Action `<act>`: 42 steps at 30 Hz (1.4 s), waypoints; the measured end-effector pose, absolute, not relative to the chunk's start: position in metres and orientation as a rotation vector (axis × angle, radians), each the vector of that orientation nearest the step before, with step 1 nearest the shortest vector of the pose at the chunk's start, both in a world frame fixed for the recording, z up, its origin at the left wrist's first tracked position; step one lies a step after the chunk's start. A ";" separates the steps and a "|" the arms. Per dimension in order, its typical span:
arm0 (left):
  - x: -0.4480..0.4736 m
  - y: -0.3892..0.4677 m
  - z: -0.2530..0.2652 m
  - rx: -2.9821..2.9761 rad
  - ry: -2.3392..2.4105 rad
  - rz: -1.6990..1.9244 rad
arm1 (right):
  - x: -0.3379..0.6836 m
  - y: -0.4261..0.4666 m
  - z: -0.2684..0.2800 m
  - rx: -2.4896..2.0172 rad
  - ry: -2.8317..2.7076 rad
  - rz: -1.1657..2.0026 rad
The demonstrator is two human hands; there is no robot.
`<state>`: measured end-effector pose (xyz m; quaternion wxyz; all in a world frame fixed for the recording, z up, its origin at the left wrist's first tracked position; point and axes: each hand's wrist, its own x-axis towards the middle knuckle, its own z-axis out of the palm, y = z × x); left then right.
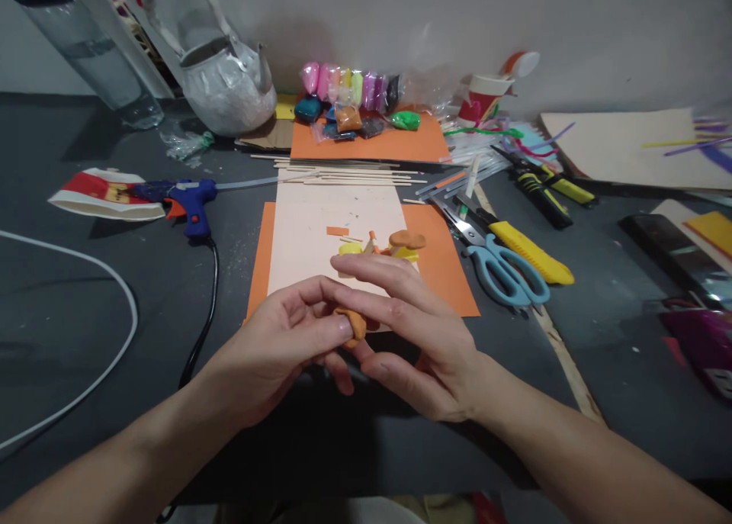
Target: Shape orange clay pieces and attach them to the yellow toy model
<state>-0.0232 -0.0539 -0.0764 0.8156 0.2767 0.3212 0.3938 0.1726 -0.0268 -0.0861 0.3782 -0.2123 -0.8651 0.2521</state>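
Note:
My left hand [286, 333] pinches a small lump of orange modelling clay [351, 327] between its thumb and fingers, above the near edge of the work sheet. Its thumb presses on the near face of the lump. From the other side, my right hand [417, 318] reaches over with fingers stretched out and apart; one finger lies against the top of the clay. Just beyond the hands, small yellow and orange clay pieces [407, 240] sit on a pale sheet [320, 261], partly hidden by my right hand. A small orange strip [337, 231] lies nearby.
Thin wooden sticks [354, 175] cross the sheet's far end. Left are a blue glue gun [194, 204] with its cord and a metal kettle [226, 85]. Right lie scissors [506, 272], a yellow cutter [531, 253] and pliers [540, 188]. Packed clay [348, 89] is at the back.

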 end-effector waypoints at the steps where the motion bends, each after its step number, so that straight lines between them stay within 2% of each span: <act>1: -0.023 -0.054 -0.077 0.582 0.667 0.837 | 0.173 -0.027 -0.086 -0.545 -2.209 0.640; 9: -0.024 -0.057 -0.074 0.646 0.830 0.863 | 0.174 -0.027 -0.088 -0.532 -2.198 0.617; 26: -0.021 -0.054 -0.071 0.597 0.725 0.851 | 0.175 -0.027 -0.091 -0.527 -2.272 0.381; 42: -0.022 -0.055 -0.076 0.589 0.857 0.854 | 0.172 -0.027 -0.095 -0.538 -2.313 0.273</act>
